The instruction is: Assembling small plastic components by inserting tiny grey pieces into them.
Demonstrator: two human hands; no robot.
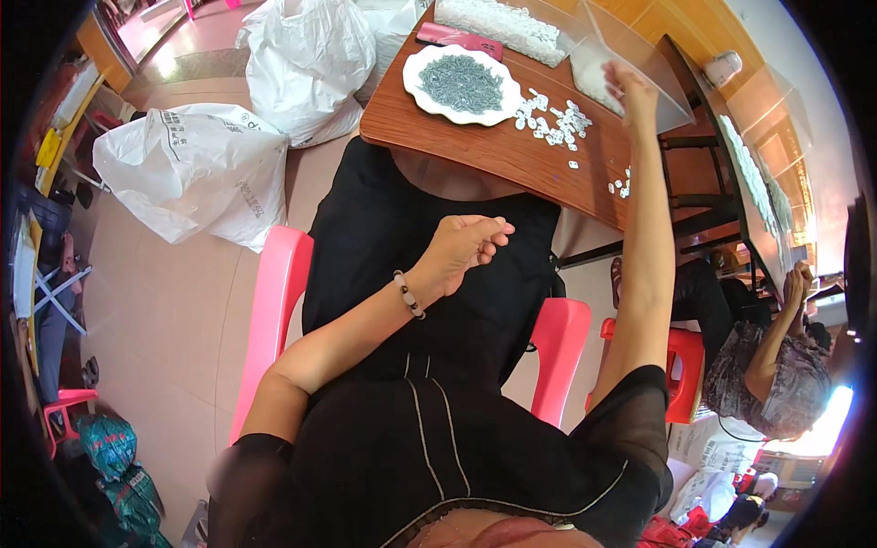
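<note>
My left hand (466,251) is above my lap, its fingers curled and the thumb pressed against them; whatever it may hold is hidden. My right hand (630,94) reaches to the far right of the brown table (539,169), beside a clear bin (671,105) with small white pieces at its left end. The right fingers look apart, with nothing visible in them. A scalloped white plate (416,80) carries a heap of small grey, slender pieces (461,82). To its right, loose small white plastic pieces (557,123) are scattered, several nearer the right edge.
Behind the plate are a pink phone-like flat object (459,40) and a long pile of white pieces (502,27). White sacks (311,68) stand left of the table. Pink chair arms (279,301) flank me. A person (772,379) sits at another table on the right.
</note>
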